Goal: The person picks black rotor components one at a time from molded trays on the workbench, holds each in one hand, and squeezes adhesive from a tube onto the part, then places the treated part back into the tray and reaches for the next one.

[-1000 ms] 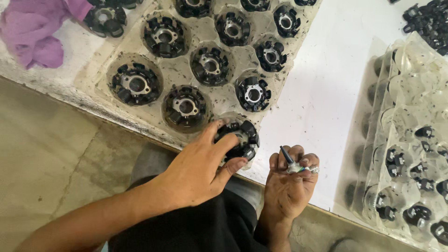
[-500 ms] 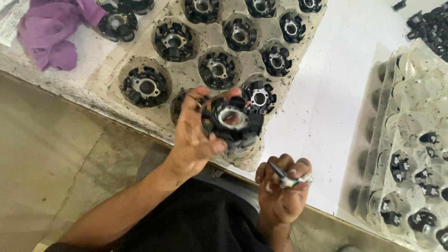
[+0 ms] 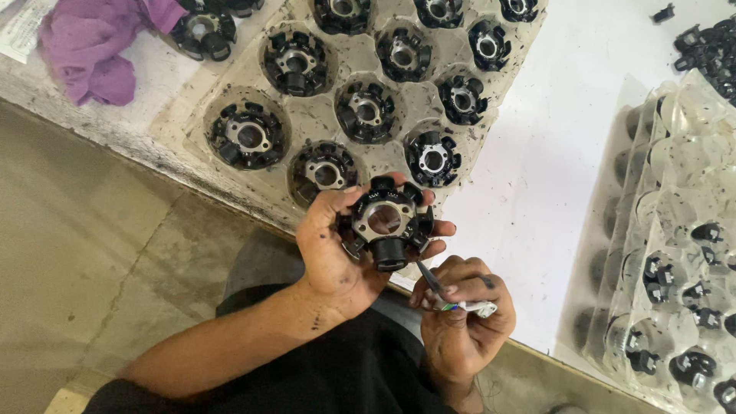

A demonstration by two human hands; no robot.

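Stator (image 3: 386,222) lifted from the tray (image 3: 307,123)
Left hand (image 3: 337,249) now grips it beside right hand (image 3: 460,322), clenched on a small tool (image 3: 460,303)

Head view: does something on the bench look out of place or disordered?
A round black part lies loose on the bench beside the purple cloth, outside the moulded tray. The clear trays at right are stacked askew and smudged with black.
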